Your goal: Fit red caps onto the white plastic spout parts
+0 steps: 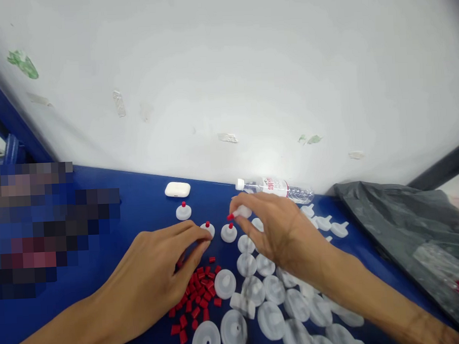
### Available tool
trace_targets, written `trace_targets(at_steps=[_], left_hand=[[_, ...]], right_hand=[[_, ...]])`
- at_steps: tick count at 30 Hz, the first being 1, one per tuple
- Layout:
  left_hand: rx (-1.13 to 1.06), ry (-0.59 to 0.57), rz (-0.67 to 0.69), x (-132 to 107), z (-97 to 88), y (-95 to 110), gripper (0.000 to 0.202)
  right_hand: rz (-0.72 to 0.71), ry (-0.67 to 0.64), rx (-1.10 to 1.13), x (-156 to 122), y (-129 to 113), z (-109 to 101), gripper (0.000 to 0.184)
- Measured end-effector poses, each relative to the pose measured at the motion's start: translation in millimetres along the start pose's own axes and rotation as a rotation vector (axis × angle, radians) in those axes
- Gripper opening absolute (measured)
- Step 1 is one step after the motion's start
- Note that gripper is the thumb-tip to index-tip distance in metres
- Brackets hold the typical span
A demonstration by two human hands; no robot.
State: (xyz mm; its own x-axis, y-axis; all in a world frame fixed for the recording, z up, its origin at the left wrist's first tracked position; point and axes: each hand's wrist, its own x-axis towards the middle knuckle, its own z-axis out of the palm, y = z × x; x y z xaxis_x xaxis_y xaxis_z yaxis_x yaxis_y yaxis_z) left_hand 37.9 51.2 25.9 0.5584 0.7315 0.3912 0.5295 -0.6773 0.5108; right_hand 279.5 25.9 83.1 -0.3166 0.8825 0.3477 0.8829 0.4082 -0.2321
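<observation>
A pale wall [225,65] fills the upper frame, above a blue surface [135,201] crossing the lower half. A dark grey plastic bag [391,226] slumps at the right. The left hand [168,266], lower left of center, brings thumb and forefinger together at the rim of a red-tipped white piece [205,228]; whether it grips is unclear. The right hand [273,226], right of center, pinches a tilted white piece [242,211] with a red tip [230,217]. Behind it lies a clear bottle [276,186]; a white case [177,189] sits farther left. Loose white discs [225,283] spread across the lower middle. The white pieces look like light, fairly stiff, smooth plastic, perhaps slippery, best taken by the rim or narrow neck. Smallest, red caps [200,285] heap beside the left hand; they seem light and apt to roll, suiting a fingertip pinch around their sides.
</observation>
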Motion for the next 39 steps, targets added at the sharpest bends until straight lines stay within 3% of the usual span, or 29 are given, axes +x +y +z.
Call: trace_targets(at_steps=[3, 7, 13, 19, 22, 26, 31, 39], left_hand=[[0.128, -0.023, 0.161, -6.2, 11.5, -11.2, 0.035], [0.188, -0.056, 0.274, -11.4, 22.7, -22.9, 0.046], [0.095, -0.131, 0.174, -9.8, 25.9, -27.7, 0.034], [-0.026, -0.12, 0.048, -9.4, 25.6, -23.3, 0.03], [-0.033, -0.111, 0.02, -9.5, 25.7, -21.0, 0.031], [-0.051, -0.142, -0.026, -9.6, 24.0, -18.2, 0.032], [-0.085, -0.168, -0.053, -8.9, 21.5, -15.0, 0.031], [-0.057, -0.147, -0.032, -7.4, 16.2, -5.9, 0.028]], right_hand=[[0.137, -0.053, -0.03, 6.1, 9.2, -3.1, 0.01], [0.16, -0.09, 0.006, 9.6, 20.4, 6.0, 0.005], [0.162, -0.11, -0.026, 12.2, 33.9, 22.9, 0.008], [0.225, -0.138, -0.066, 13.6, 26.2, -11.2, 0.011], [0.259, -0.273, -0.005, 9.8, 21.9, -27.3, 0.01], [0.205, -0.462, 0.08, 5.0, 25.7, -17.6, 0.017], [0.146, -0.434, 0.085, 4.8, 31.5, 2.7, 0.012], [0.112, -0.364, 0.051, -0.8, 12.2, -16.9, 0.007]])
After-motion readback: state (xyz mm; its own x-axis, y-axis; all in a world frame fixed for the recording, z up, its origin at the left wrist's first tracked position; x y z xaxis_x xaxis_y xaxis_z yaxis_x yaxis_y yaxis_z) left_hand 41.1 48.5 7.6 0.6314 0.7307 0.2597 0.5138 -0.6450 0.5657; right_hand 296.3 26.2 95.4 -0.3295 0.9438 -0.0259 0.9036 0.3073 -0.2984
